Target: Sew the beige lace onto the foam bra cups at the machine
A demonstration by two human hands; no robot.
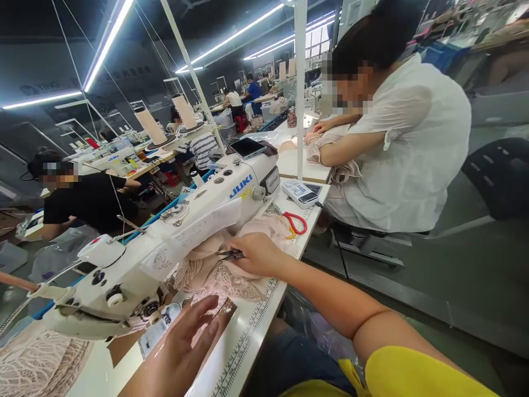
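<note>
A white JUKI sewing machine (173, 237) lies across the white table (248, 331) in front of me. Pale pink lace fabric (219, 275) is bunched under and beside its arm. My right hand (256, 253) is closed on small dark thread snips (231, 255), their tips at the lace. My left hand (185, 342) lies near the needle end with its fingers stretched flat on the pink fabric by the presser foot.
Red-handled scissors (295, 221) and a small control box (301, 193) sit at the table's far end. A person in white (397, 149) sews at the table ahead; another in black (82, 198) sits at left. More lace (37, 364) hangs at lower left.
</note>
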